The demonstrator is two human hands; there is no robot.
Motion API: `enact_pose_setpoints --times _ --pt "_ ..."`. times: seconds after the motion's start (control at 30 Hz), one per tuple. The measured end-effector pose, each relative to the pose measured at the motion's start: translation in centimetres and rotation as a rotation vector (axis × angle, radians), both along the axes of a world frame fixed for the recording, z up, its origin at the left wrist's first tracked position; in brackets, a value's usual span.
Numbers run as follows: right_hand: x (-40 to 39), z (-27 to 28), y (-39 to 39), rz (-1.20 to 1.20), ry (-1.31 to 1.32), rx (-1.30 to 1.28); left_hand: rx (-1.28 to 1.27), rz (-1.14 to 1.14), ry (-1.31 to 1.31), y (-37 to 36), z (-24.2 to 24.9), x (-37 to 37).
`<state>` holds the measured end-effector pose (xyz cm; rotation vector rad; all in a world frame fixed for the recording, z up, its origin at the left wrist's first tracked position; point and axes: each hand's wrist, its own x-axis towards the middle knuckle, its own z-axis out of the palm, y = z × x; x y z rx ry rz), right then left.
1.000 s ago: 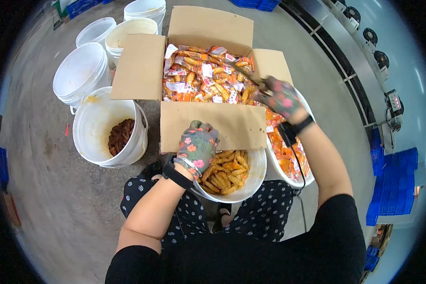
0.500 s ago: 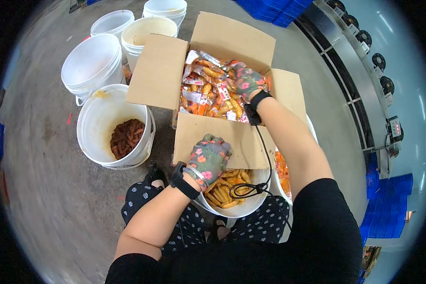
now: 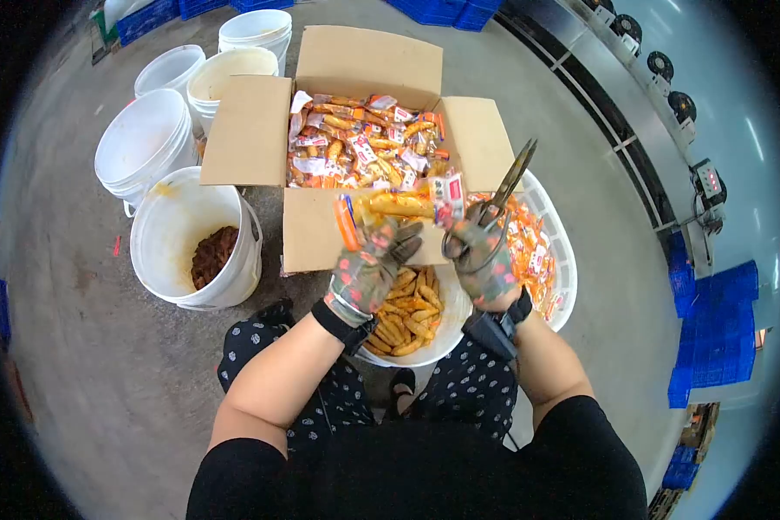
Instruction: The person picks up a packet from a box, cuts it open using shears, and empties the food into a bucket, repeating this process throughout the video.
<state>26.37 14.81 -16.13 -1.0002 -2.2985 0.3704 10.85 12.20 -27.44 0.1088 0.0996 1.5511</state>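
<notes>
Between both gloved hands, orange-and-clear snack packet point(image 3: 399, 206) lies level.

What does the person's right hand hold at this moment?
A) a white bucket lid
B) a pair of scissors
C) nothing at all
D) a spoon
B: the right hand grips a pair of scissors with the blades pointing up and away, while the left hand holds a snack packet above the bowl.
</notes>
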Motion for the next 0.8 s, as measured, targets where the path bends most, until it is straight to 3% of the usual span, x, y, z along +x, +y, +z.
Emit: enact_pose_setpoints --times 0.07,0.1,0.17,0.2,0.3,0.37,0.43,0.5,0.57,0.6,0.63,0.7,0.73,0.77,0.8 --pt "0.7 -1.9 -2.0 -0.22 0.38 -0.779 -0.015 -0.019 0.073 -0.3 2.0 -0.8" --pt "0.9 -2.0 -2.7 -0.231 0.388 -0.783 -0.024 -0.024 0.137 -0.6 2.7 -1.1" --pt "1.2 -2.1 -3.8 -0.24 0.651 -0.902 -0.077 -0.019 0.208 -1.1 2.4 -0.8" --pt "1.9 -2.8 -3.9 -0.253 0.6 -1.006 -0.066 -0.026 0.253 -1.3 3.2 -0.6" --pt "2.1 -4.3 -4.9 -0.191 0.799 -1.002 -0.011 -0.047 0.293 -1.1 2.7 0.1" --pt "2.4 -3.2 -4.2 -0.145 0.745 -0.984 0.033 -0.062 0.288 -1.1 2.0 -0.1" --pt "2.6 0.4 -3.0 -0.218 0.527 -0.812 0.245 -0.338 0.033 -1.4 5.2 -2.3" --pt "5.0 0.9 -1.0 -0.169 0.646 -0.853 0.226 -0.352 0.187 -1.1 5.4 -3.8" --pt "6.2 2.5 0.6 -0.118 0.525 -0.921 0.459 -0.38 0.673 0.0 3.5 -4.3" --pt "6.4 2.9 1.0 -0.057 0.388 -0.919 0.509 -0.414 0.765 -0.6 3.7 -4.2" --pt "6.3 3.2 1.3 0.005 0.25 -0.918 0.459 -0.421 0.988 -0.7 4.1 -3.6" --pt "4.6 4.4 1.0 0.055 -0.091 -0.463 0.273 -0.634 0.905 -2.2 6.4 -3.1" --pt "3.4 5.0 0.7 -0.016 -0.143 -0.521 0.115 -0.69 0.645 -1.3 4.1 -1.6" --pt "2.6 5.3 0.6 -0.085 -0.196 -0.578 0.109 -0.687 0.645 -1.3 2.0 -1.5" --pt "2.6 4.9 0.6 -0.078 -0.196 -0.582 0.074 -0.625 0.728 -1.9 4.3 -1.7"
